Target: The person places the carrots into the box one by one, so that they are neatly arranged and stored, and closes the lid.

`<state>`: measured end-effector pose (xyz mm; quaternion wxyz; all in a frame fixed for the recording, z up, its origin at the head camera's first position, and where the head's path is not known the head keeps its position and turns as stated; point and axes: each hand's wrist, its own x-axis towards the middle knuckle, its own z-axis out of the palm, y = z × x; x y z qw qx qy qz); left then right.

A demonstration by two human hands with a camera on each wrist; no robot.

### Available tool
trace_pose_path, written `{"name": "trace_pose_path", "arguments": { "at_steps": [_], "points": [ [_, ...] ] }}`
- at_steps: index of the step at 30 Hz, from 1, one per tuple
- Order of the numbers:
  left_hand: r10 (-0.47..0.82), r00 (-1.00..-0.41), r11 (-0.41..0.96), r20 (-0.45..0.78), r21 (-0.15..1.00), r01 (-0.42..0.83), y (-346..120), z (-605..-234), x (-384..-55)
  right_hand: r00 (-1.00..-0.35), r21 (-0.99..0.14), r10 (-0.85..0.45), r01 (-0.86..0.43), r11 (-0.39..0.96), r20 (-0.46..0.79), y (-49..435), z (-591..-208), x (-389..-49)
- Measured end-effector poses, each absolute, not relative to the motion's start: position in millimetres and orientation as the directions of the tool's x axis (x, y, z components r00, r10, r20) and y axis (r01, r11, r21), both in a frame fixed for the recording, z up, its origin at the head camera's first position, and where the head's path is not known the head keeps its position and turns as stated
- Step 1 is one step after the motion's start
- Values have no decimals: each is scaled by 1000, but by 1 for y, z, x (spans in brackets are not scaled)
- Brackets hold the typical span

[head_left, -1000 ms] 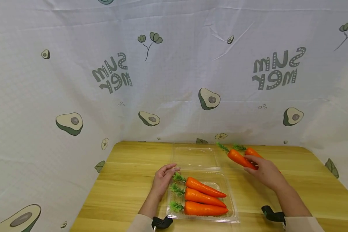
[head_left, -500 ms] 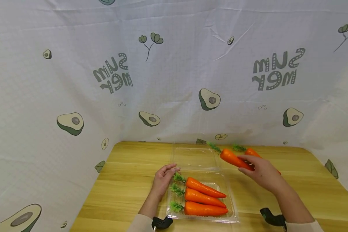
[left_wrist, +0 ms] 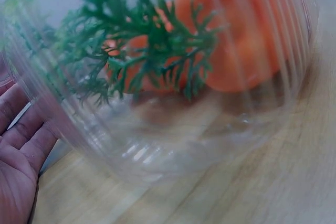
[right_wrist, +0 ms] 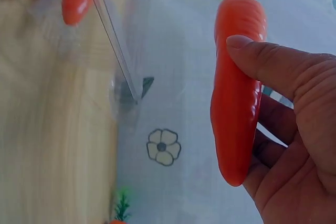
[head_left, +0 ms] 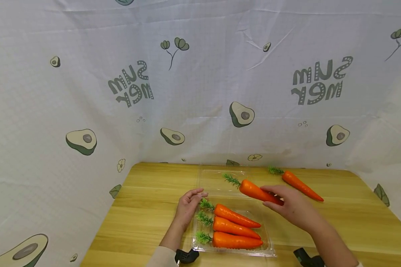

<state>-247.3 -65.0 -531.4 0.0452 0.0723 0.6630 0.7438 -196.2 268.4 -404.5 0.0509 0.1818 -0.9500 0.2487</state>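
In the head view my right hand grips an orange toy-like carrot with a green leafy top, held over the back right part of a clear plastic clamshell box. Thumb and fingers wrap the carrot in the right wrist view. Three more carrots lie side by side in the box, leafy ends to the left. My left hand rests at the box's left edge near the hinge, fingers loosely bent. Through the clear wall the left wrist view shows green leaves and carrot ends.
Another carrot lies on the wooden table at the back right. The box's clear lid lies folded back toward a white curtain with avocado prints, which hangs behind the table.
My right hand has carried the carrot leftward and slightly toward me, from beside the other loose carrot to over the box. The left hand stays put.
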Motion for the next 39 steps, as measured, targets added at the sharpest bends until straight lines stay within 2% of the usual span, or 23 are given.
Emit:
{"name": "trace_pose_path", "arguments": {
  "at_steps": [10, 17, 27, 39],
  "points": [
    [158, -986, -105, 57, 994, 41, -65, -530, -247, -869, -429, -447, -494, 756, 213, 247, -418, -186],
    [156, -986, -116, 52, 993, 34, -65, -530, -248, -805, -431, -555, -586, 686, 212, 232, -430, -178],
    [167, -983, -96, 78, 993, 62, -66, -530, -246, -790, -458, -606, -574, 679, 90, 216, -439, -171],
    [160, -983, -98, 91, 992, 76, -65, -530, -247, -766, -554, -643, -526, 645, -22, 216, -448, -171]
  ]
}}
